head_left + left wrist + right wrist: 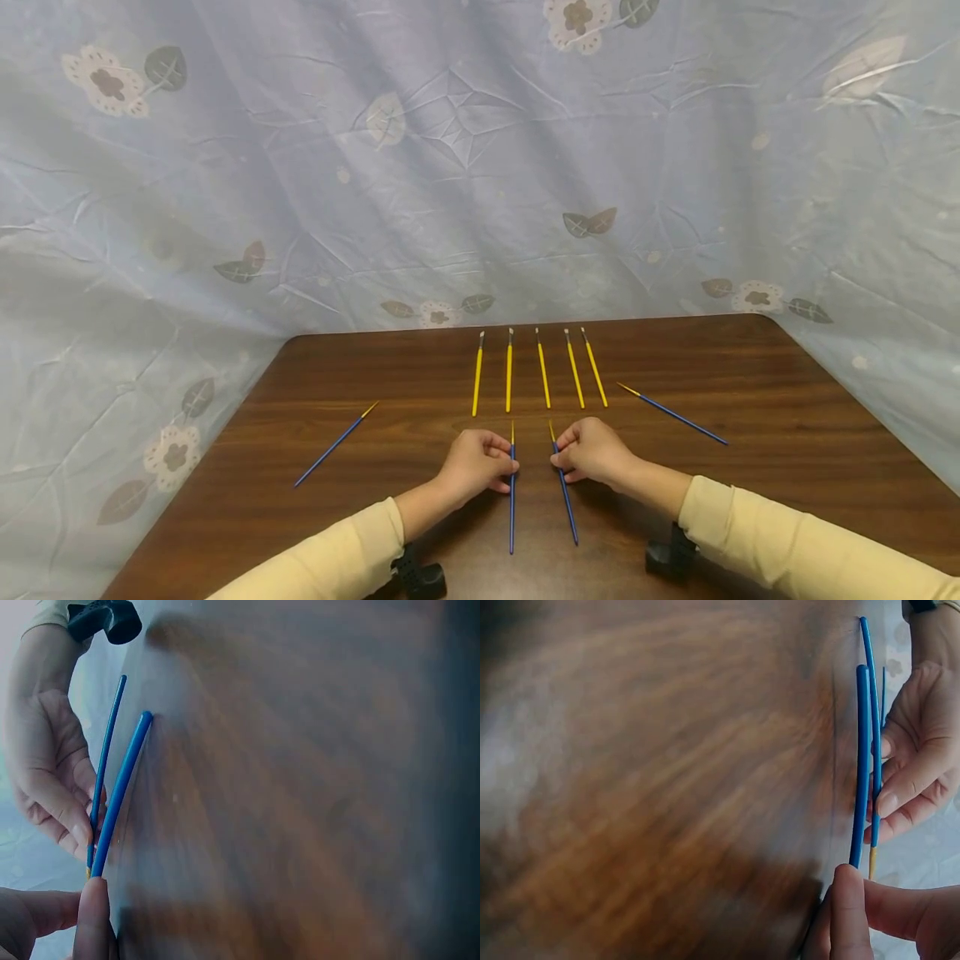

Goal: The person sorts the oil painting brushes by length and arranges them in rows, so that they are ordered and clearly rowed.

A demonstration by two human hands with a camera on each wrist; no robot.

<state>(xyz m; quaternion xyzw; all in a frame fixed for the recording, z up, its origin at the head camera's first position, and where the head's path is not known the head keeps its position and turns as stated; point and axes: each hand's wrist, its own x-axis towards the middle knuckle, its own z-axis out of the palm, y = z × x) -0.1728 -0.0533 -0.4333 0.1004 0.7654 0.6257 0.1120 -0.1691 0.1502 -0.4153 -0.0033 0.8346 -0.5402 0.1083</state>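
Observation:
Two thin blue-handled paintbrushes stand side by side near the table's front, yellow ends pointing away. My left hand (477,462) pinches the left paintbrush (512,508) between thumb and fingers. The right paintbrush (567,504), slightly slanted, is pinched by my right hand (592,452). In the left wrist view, the left hand's brush handle (124,791) rises from the fingertips, with the other hand's brush (109,742) behind it. The right wrist view has the right hand's brush handle (862,765) close up, and the left hand (926,750) beyond.
Several yellow paintbrushes (509,379) lie in a row at the table's back. One blue paintbrush (335,445) lies slanted at left, another (682,418) at right. A floral curtain (465,167) hangs behind the brown table (360,358).

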